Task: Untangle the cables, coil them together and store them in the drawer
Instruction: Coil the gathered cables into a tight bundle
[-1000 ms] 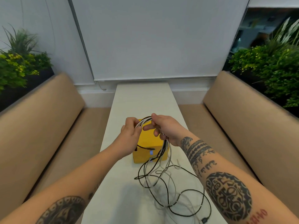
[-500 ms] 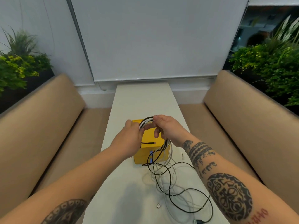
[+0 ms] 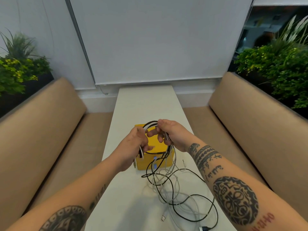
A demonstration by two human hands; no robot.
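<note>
You are gripping with your left hand (image 3: 133,147), its fingers curled round the left side of the coil (image 3: 150,122) of black and white cables, and that hand is serving as the anchor, so you should be holding it steady while the other hand does the winding. The coil is hanging in the air between your two hands, just above the yellow box (image 3: 146,165) on the desk (image 3: 145,104), which I am taking to be the drawer unit; I cannot tell whether it is open. On the other side, your right hand (image 3: 171,135) is pinching the upper right of the loop between thumb and curled fingers, with the strands running down through the palm. Below and to the right, the loose lengths (image 3: 166,179) are lying crossed over one another on the desk, so the coiling looks only partly done. To do this turn well, you should be letting the strands slide through the right hand's fingers and laying each new loop the same size as the last. You should also be watching the crossings on the desk so that no knot is pulled tight. The USB plug (image 3: 164,217) and the black plug (image 3: 204,228) are lying near the front edge and may catch as they come up.
</note>
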